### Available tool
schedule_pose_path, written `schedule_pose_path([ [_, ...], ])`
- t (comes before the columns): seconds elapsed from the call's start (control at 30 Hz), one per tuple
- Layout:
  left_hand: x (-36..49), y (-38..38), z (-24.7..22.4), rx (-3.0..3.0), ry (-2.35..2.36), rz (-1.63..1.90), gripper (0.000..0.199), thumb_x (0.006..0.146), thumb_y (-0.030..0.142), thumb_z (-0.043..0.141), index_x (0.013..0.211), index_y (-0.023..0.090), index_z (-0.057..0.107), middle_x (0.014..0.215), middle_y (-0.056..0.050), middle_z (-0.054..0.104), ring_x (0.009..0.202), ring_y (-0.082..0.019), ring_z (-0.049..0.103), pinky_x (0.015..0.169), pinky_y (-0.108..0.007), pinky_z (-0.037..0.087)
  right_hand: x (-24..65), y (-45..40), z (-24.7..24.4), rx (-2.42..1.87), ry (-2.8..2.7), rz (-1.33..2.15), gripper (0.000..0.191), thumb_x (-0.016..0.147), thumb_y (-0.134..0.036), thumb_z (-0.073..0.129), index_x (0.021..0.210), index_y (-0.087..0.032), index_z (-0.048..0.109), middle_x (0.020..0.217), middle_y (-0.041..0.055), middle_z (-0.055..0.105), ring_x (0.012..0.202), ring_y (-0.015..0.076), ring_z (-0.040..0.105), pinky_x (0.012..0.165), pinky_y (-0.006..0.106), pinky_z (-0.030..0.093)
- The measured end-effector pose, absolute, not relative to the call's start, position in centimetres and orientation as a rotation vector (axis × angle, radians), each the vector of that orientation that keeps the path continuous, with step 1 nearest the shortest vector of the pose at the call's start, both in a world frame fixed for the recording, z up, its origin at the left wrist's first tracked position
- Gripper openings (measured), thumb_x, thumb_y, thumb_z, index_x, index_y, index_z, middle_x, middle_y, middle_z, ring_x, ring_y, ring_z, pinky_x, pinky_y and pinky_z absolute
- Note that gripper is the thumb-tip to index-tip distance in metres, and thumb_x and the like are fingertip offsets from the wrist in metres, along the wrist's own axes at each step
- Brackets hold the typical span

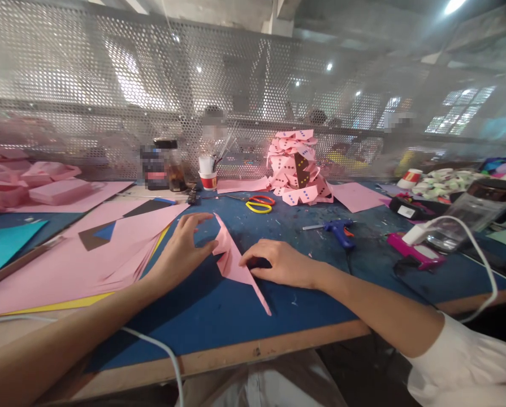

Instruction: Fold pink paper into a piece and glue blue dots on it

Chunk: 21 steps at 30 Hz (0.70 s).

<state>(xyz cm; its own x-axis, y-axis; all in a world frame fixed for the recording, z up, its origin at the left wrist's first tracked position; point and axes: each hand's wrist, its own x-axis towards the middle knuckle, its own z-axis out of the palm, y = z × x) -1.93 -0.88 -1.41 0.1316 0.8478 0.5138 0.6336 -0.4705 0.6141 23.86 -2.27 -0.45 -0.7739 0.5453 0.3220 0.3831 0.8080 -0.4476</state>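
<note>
The folded pink paper (pixel 236 263) lies just below the middle of the frame, slanting across the blue-topped bench (pixel 312 308). The left hand (pixel 184 246) is at its left side, thumb and fingers spread apart, the thumb tip at the pleated edge. The right hand (pixel 280 263) touches the paper's long right edge with curled fingers; whether they pinch it I cannot tell. The two hands are apart, with the paper between them. At left, large pink sheets (pixel 83 257) lie over a yellow one. Above centre stand scissors-side pieces: a dotted pink paper stack (pixel 293 169), with the red-and-yellow-handled scissors (pixel 260 203) lying in front. The paper cup (pixel 208 180) near upper centre bears a red band, its marks too small to read. Right of centre lies a blue glue gun (pixel 341 232); farther right, a black item (pixel 403 208) carries a white label, illegible here, near a magenta power strip (pixel 416 251).
</note>
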Motion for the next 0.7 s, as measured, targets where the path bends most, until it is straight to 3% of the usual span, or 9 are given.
schedule_pose_path([
  [0.1, -1.7, -1.7, -1.5, 2.501, 1.246, 1.056, 0.027, 0.088, 0.024, 0.058, 0.115, 0.024, 0.065, 0.127, -0.007, 0.064, 0.125, -0.025, 0.055, 0.108, -0.044, 0.043, 24.0, -2.2, -0.4, -0.684, -2.566, 0.499, 0.023, 0.088, -0.013, 0.064, 0.109, -0.023, 0.067, 0.107, 0.0021, 0.069, 0.102, 0.0170, 0.061, 0.094, 0.030, 0.046],
  [0.27, -1.1, -2.6, -1.6, 2.789, 0.928, 0.691, 0.027, 0.094, 0.017, 0.051, 0.113, 0.024, 0.070, 0.121, -0.004, 0.071, 0.118, -0.020, 0.062, 0.110, -0.039, 0.042, 24.2, -2.6, 0.0, -0.652, -2.625, 0.355, 0.018, 0.092, -0.019, 0.063, 0.109, -0.021, 0.068, 0.109, 0.0050, 0.063, 0.103, 0.0173, 0.059, 0.095, 0.030, 0.045],
  [0.47, -1.0, -2.6, -1.5, 2.820, 0.897, 0.712, 0.022, 0.096, 0.024, 0.053, 0.110, 0.023, 0.071, 0.118, -0.006, 0.071, 0.113, -0.020, 0.064, 0.102, -0.033, 0.047, 24.2, -3.3, 0.2, -0.489, -2.748, 0.046, 0.019, 0.095, -0.027, 0.060, 0.110, -0.017, 0.065, 0.117, 0.0080, 0.064, 0.110, 0.0207, 0.056, 0.098, 0.036, 0.041],
  [0.7, -1.0, -2.5, -2.0, 2.762, 0.918, 0.706, 0.024, 0.094, 0.027, 0.057, 0.114, 0.025, 0.070, 0.120, -0.006, 0.070, 0.112, -0.021, 0.063, 0.102, -0.036, 0.047, 24.2, -3.7, 0.3, -0.507, -2.810, -0.039, 0.019, 0.098, -0.029, 0.054, 0.105, -0.015, 0.064, 0.107, 0.0101, 0.068, 0.106, 0.0220, 0.057, 0.093, 0.037, 0.040],
])
